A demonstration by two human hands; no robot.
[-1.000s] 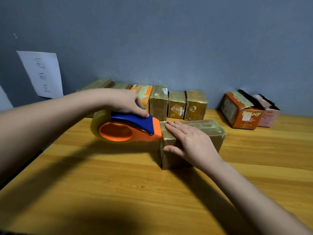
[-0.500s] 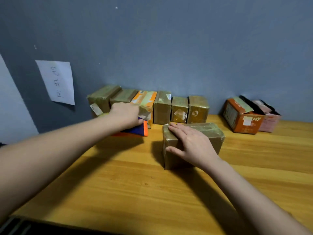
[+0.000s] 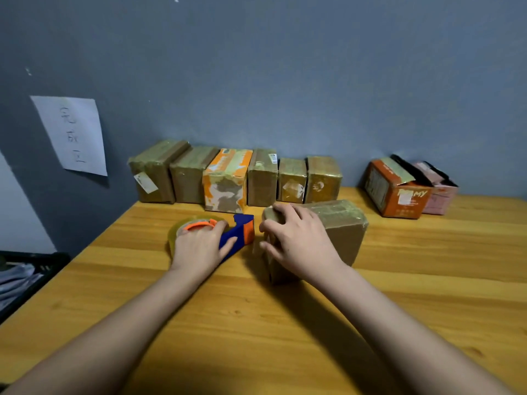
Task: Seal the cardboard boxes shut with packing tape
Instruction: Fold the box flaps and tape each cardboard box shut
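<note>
A brown cardboard box, wrapped in shiny tape, lies on the wooden table just right of centre. My right hand grips its near left end, fingers curled over the top edge and thumb on the side face. Just left of the box lies a blue and orange tape dispenser with a roll of clear tape, flat on the table. My left hand covers it, fingers curved over the roll and thumb on the blue handle.
Several taped boxes stand in a row against the grey wall. At the back right sit an orange box with a raised flap and a pink box. A paper sheet hangs on the wall. A black rack stands left of the table.
My left hand brought the dispenser from the back row down onto the table beside the box. My right hand's fingers curled tighter over the box's end.
</note>
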